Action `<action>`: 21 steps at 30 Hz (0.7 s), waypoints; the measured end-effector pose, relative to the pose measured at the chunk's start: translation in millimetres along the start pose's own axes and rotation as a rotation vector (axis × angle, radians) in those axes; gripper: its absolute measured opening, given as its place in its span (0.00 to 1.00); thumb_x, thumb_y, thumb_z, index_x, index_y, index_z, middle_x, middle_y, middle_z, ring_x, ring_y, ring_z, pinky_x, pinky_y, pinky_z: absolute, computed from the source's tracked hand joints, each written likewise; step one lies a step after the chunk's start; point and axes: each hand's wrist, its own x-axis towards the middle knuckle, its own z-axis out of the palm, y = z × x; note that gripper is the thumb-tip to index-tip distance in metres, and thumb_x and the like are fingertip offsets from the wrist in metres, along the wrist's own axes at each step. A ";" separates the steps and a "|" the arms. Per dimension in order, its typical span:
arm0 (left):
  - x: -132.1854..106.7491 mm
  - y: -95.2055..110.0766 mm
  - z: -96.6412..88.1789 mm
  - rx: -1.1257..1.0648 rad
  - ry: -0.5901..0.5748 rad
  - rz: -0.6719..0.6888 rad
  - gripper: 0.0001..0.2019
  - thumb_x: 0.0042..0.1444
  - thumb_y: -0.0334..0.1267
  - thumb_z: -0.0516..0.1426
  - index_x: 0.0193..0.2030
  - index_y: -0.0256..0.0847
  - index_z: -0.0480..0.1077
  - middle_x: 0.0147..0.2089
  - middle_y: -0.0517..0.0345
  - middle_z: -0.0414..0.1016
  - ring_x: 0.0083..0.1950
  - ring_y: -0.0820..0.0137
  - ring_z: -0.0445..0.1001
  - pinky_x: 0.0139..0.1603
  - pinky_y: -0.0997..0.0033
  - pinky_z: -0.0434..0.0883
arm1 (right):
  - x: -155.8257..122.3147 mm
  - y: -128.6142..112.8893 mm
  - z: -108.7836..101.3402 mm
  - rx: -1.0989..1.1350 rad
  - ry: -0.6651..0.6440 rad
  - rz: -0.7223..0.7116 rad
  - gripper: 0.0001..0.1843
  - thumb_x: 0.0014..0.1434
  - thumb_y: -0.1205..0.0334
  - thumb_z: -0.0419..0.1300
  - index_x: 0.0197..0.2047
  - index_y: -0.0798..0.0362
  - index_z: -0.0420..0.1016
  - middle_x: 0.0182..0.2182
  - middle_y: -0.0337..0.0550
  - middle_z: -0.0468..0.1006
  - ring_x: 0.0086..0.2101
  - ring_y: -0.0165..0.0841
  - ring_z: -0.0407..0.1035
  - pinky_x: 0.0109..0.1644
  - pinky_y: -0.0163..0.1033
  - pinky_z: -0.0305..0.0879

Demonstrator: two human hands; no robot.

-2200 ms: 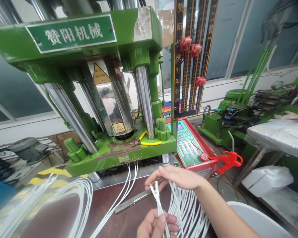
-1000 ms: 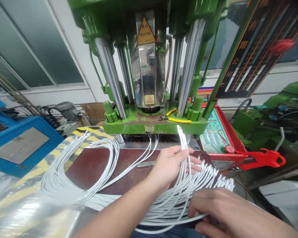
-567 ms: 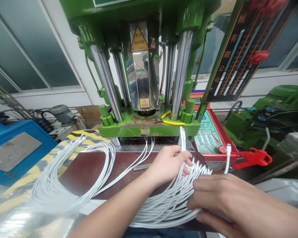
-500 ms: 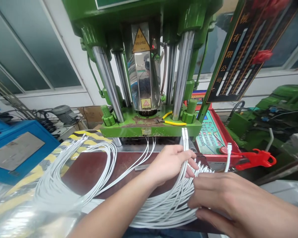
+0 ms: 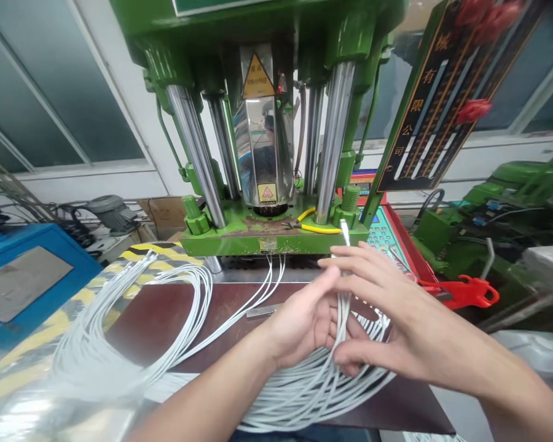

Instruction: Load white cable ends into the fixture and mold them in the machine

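My left hand is closed round a few white cables and holds them upright, their connector tips poking up near the green press base. My right hand sits just in front of it, fingers partly spread, index and thumb touching those same cables. Below both hands a large bundle of white cables fans out over the dark brown tabletop. Its far loops curve away to the left.
A green vertical press with chrome columns stands straight ahead, yellow-handled pliers on its base. A red-framed control panel and red clamp lie right. A blue box sits left. A metal bar lies on the tabletop.
My right hand rose from the bundle, where it held a single cable upright, and came across to the cables in my left hand. My left hand stayed closed on them.
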 end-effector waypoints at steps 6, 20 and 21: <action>-3.9 21.0 19.4 0.289 -0.203 -0.153 0.29 0.61 0.54 0.39 0.25 0.38 0.71 0.24 0.53 0.71 0.23 0.68 0.70 0.29 0.67 0.67 | -6.7 26.7 4.5 -0.119 0.125 -0.097 0.17 0.55 0.47 0.55 0.24 0.50 0.64 0.21 0.38 0.64 0.31 0.36 0.63 0.53 0.52 0.53; -170.3 -2.0 -64.7 1.404 0.496 -0.369 0.07 0.48 0.43 0.62 0.31 0.43 0.73 0.33 0.61 0.73 0.35 0.67 0.69 0.33 0.74 0.59 | -3.2 64.0 27.1 -0.106 -0.010 0.392 0.27 0.60 0.41 0.43 0.19 0.50 0.62 0.20 0.39 0.68 0.26 0.34 0.63 0.34 0.40 0.53; -176.4 -2.3 -66.4 1.377 0.505 -0.346 0.06 0.51 0.42 0.60 0.30 0.42 0.74 0.32 0.61 0.74 0.34 0.68 0.70 0.33 0.75 0.60 | -3.6 65.8 27.7 -0.096 -0.010 0.415 0.27 0.60 0.41 0.44 0.19 0.50 0.63 0.19 0.38 0.68 0.25 0.33 0.63 0.33 0.39 0.54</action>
